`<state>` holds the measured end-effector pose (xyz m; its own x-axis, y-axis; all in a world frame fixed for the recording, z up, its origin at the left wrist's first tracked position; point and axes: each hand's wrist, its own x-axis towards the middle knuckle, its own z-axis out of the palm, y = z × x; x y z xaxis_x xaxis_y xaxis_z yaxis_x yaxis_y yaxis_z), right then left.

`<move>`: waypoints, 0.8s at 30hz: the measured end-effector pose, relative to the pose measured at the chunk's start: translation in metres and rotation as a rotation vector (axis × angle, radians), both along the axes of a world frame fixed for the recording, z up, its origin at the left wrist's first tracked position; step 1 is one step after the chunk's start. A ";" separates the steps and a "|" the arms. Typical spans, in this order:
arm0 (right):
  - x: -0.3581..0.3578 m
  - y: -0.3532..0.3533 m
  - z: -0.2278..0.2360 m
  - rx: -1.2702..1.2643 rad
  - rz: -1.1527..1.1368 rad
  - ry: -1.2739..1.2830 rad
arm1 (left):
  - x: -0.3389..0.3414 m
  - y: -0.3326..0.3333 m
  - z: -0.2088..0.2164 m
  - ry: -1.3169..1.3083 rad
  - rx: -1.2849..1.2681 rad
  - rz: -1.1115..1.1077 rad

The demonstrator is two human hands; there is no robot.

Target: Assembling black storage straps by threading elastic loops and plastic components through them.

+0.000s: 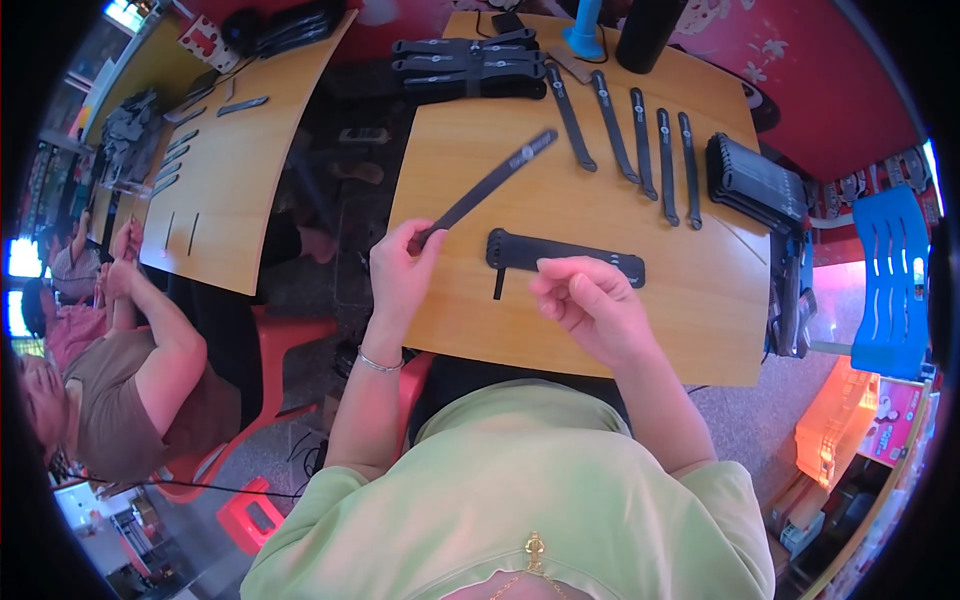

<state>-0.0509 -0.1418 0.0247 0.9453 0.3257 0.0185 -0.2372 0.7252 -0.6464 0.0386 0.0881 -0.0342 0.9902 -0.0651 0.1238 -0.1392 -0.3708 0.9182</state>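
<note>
A long black strap (490, 186) with pale printing slants up and away from my left hand (400, 275), whose thumb and fingers pinch its near end. My right hand (598, 310) is closed, thumb against the bent fingers; anything between them is too small to make out. Just beyond that hand lies a flat stack of black straps (555, 252), partly covered by the fingers. A short narrow black strip (499, 284) rests on the wooden table (450, 310) against the stack's left end. Farther back, several black straps (641, 140) lie side by side.
Bundled black straps (470, 65) sit at the table's far left corner, and another pile (757, 180) at its right edge. A blue stand (585, 38) and a black cylinder (650, 35) stand at the back. To the left a person (150, 390) works at another table (235, 190).
</note>
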 end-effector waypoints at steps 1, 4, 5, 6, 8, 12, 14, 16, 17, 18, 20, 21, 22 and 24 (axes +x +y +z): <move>0.000 0.001 -0.001 -0.001 -0.014 -0.005 | 0.001 0.000 -0.001 -0.109 0.166 -0.012; 0.001 0.003 -0.005 0.030 -0.031 -0.030 | 0.002 -0.003 0.005 -0.363 0.374 -0.003; 0.002 0.004 -0.006 0.065 -0.032 -0.051 | 0.002 -0.005 0.010 -0.507 0.417 0.020; 0.003 0.005 -0.006 0.065 -0.027 -0.051 | 0.001 -0.005 0.015 -0.506 0.418 0.025; 0.005 0.009 -0.006 0.146 -0.024 -0.060 | -0.001 -0.008 0.024 -0.390 -0.003 -0.070; 0.009 0.016 -0.004 0.129 -0.033 -0.062 | -0.013 -0.019 0.043 -0.140 -0.544 -0.190; 0.010 0.016 0.001 0.029 -0.025 -0.025 | -0.016 -0.025 0.043 -0.159 -0.787 -0.403; 0.008 0.018 0.007 0.011 -0.016 -0.004 | -0.022 -0.030 0.046 -0.142 -0.879 -0.443; 0.007 0.018 0.009 -0.013 -0.022 0.017 | -0.024 -0.031 0.048 -0.120 -0.978 -0.497; 0.007 0.018 0.008 -0.012 -0.019 0.019 | -0.025 -0.033 0.050 -0.113 -1.007 -0.496; 0.008 0.017 0.006 0.003 -0.015 0.030 | -0.025 -0.037 0.051 -0.100 -1.053 -0.502; 0.009 0.019 0.006 0.004 -0.010 0.029 | -0.023 -0.038 0.050 -0.088 -1.098 -0.509; 0.010 0.021 0.009 -0.083 -0.029 0.011 | -0.023 -0.038 0.049 -0.094 -1.095 -0.505; 0.015 0.026 0.014 -0.166 -0.037 -0.016 | -0.023 -0.038 0.045 -0.008 -1.226 -0.546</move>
